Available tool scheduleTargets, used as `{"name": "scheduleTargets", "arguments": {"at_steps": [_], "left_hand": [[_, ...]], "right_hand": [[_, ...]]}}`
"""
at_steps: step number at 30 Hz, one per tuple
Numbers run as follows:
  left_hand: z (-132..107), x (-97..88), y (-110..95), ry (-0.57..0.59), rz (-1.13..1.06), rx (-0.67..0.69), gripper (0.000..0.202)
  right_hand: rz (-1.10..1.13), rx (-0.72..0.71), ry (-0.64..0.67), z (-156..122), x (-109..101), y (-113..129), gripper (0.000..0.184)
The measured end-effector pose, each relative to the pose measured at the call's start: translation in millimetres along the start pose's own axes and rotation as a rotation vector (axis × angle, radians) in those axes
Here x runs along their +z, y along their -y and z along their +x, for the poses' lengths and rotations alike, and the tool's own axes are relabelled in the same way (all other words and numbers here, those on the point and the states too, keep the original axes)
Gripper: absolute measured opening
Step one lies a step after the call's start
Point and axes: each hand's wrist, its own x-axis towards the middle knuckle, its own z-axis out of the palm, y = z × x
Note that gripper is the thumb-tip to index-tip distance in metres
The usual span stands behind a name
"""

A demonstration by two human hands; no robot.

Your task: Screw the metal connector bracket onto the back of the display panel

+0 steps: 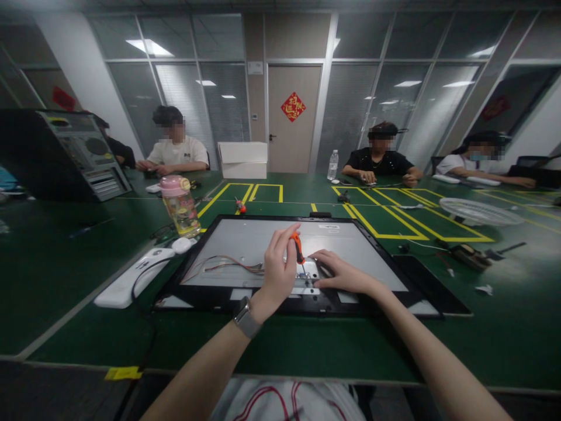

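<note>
A flat monitor panel (245, 240) lies face down on the green table, its grey metal back up, with a bundle of coloured wires (236, 266) running to a small metal board (310, 270) near its front edge. My left hand (278, 269), with a watch on the wrist, is closed round an orange-handled screwdriver (298, 247) held upright, tip down on the board. My right hand (339, 272) rests beside it with fingers pressed on the board and the panel.
A white power strip (127, 280) and a pink-lidded bottle (180, 204) stand left of the panel. A black computer case (65, 153) sits far left, a fan grille (477, 211) at right. Three people work at the far side, near a white box (243, 159) and a water bottle (333, 165).
</note>
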Motion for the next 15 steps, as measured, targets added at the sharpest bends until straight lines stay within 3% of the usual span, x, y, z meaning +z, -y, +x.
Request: {"name": "scheduleTargets", "arguments": {"at_steps": [9, 15], "left_hand": [[-0.9, 0.2, -1.0, -0.012, -0.028, -0.033, 0.024], [-1.7, -0.4, 1.2, -0.009, -0.049, -0.017, 0.033]], "right_hand": [[0.007, -0.007, -0.008, -0.6, 1.6, -2.8, 0.064], [0.007, -0.011, -0.01, 0.2, 1.6, -3.6, 0.065]]}}
